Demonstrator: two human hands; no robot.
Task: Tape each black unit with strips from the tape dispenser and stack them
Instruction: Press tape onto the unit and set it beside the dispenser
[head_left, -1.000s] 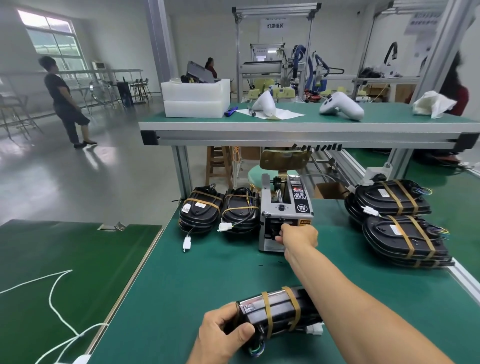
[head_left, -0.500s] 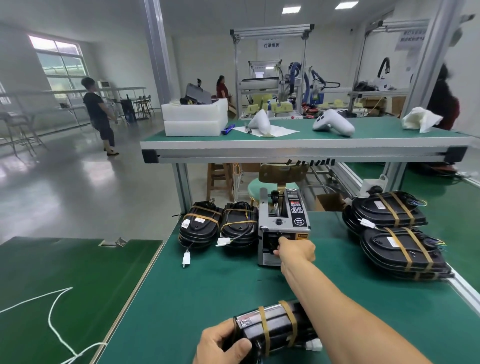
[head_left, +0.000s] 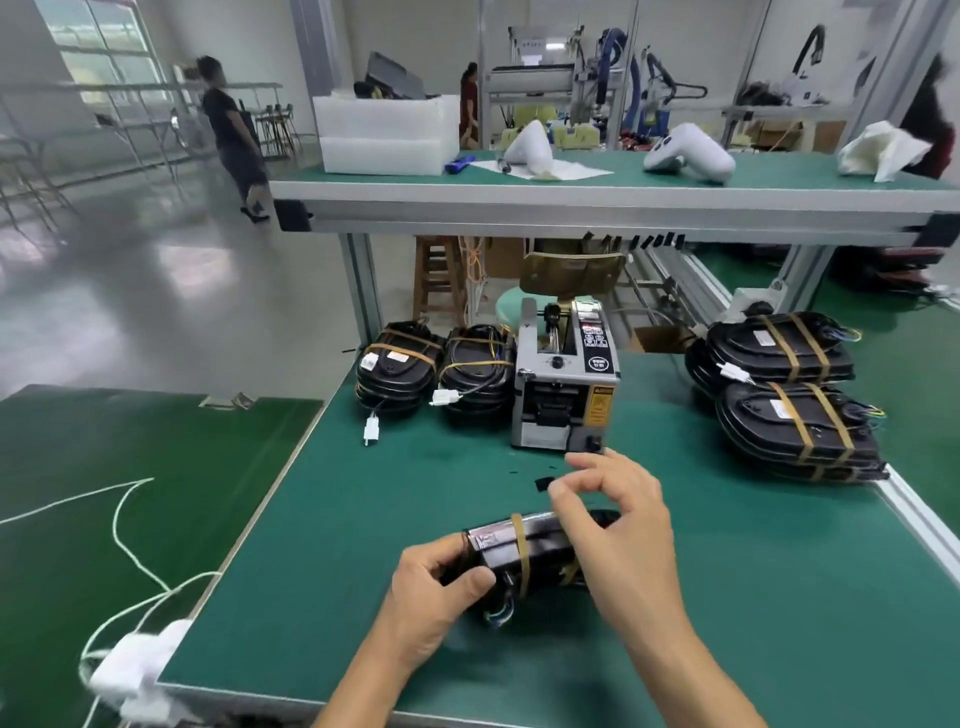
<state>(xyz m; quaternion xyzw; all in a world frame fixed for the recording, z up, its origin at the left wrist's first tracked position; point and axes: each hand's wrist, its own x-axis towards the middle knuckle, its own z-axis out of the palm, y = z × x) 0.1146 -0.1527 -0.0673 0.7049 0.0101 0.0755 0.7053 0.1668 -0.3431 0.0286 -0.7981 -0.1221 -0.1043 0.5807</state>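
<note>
Taping step in hand: black unit (head_left: 524, 551) at lower centre of the green surface (head_left: 322, 561), gripped by left hand (head_left: 436, 592); right hand (head_left: 613, 514) above it, apparently pinching a strip from the tape dispenser (head_left: 563, 384); next, wrap strip, then stack.

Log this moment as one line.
left hand: grips unit | right hand: pinching above unit, strip not discernible | dispenser: untouched | stacks: both sides

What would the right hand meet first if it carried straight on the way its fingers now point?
Probably the held black unit: the right hand hovers over it, fingers curled down and left. Depth is unclear.
</note>
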